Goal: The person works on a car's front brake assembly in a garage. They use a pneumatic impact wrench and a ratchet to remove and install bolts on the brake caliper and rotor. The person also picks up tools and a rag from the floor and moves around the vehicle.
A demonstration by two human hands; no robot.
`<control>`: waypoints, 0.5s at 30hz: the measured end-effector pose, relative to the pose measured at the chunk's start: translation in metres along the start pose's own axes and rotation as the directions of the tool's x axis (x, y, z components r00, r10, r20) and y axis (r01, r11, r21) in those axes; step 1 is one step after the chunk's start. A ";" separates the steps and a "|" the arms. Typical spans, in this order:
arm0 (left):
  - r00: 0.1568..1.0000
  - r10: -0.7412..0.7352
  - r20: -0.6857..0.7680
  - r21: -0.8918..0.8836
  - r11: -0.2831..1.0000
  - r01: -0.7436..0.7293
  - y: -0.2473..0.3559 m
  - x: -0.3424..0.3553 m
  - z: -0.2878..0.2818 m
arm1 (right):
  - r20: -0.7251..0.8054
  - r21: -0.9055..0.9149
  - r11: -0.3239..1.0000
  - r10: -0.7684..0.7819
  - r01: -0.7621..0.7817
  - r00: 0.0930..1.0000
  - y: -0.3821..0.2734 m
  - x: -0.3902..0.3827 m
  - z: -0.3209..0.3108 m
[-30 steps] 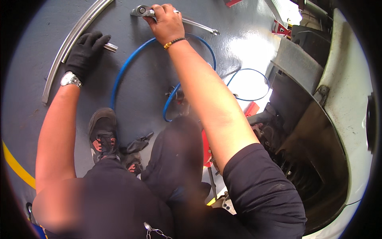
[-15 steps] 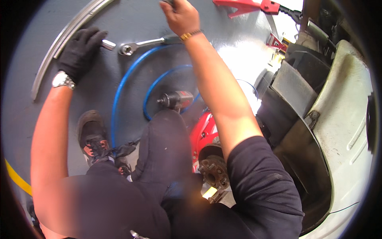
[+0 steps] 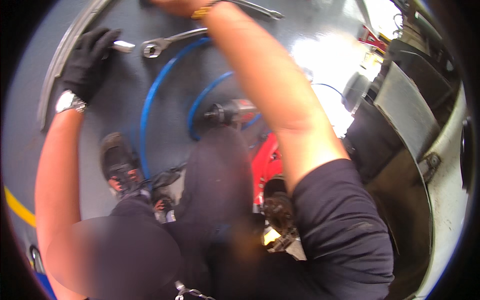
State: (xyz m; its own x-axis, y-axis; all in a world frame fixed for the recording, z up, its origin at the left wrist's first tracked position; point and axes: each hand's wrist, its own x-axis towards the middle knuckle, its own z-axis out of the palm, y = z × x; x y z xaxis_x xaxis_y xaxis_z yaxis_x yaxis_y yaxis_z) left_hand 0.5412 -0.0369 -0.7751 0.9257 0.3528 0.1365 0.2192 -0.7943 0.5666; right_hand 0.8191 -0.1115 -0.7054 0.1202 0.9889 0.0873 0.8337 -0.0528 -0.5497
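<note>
My gloved left hand is closed around a short silver metal piece, beside a long curved metal strip. A ratcheting wrench lies on the floor to its right. My bare right hand is at the top edge, partly out of view and blurred; what its fingers hold is unclear. Another wrench lies just right of it. Below my right forearm are a blue hose in loops and a grey-and-black impact tool.
At my right is a white vehicle body with an exposed dark wheel arch. A red jack and a rusty hub sit by my knee. My shoe and a yellow floor line are at lower left.
My right hand has left the wrench it gripped, which now lies lower, and has moved to the top edge, leftward. My left hand sits slightly higher; more of the impact tool shows.
</note>
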 end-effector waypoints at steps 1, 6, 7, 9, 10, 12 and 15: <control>0.999 -0.014 0.037 0.020 1.000 0.013 0.003 0.001 -0.005 | 0.113 0.072 0.993 0.085 -0.093 0.990 0.001 -0.001 -0.020; 1.000 -0.006 -0.005 0.084 0.996 0.007 0.015 0.005 -0.003 | 0.544 -0.405 0.914 0.235 0.006 0.806 0.027 -0.058 -0.079; 0.999 0.017 -0.041 0.088 0.996 -0.013 0.021 0.009 -0.008 | 0.495 -0.499 0.864 0.226 0.062 0.839 0.022 -0.072 -0.080; 0.999 0.033 -0.032 0.089 0.996 -0.030 0.024 0.013 -0.013 | 0.445 -0.552 0.829 0.206 0.086 0.871 0.011 -0.082 -0.070; 1.000 0.013 -0.023 0.092 0.996 -0.011 0.024 0.012 -0.010 | 0.454 -0.554 0.829 0.225 0.076 0.862 0.007 -0.083 -0.060; 1.000 -0.002 0.009 0.122 0.993 0.001 0.023 0.012 -0.007 | 0.443 -0.551 0.833 0.246 0.046 0.862 -0.001 -0.085 -0.042; 0.943 -0.165 0.288 0.159 0.980 0.122 0.041 0.041 -0.031 | 0.396 -0.540 0.841 0.240 0.014 0.886 -0.013 -0.087 -0.027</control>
State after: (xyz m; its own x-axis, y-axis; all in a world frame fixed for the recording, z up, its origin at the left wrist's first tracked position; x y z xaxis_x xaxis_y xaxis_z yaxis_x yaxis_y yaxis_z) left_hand 0.5789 -0.0393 -0.7210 0.9260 0.3209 -0.1988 0.3770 -0.8134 0.4430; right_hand 0.8125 -0.2004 -0.6830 0.0928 0.9189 -0.3834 0.9943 -0.1056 -0.0124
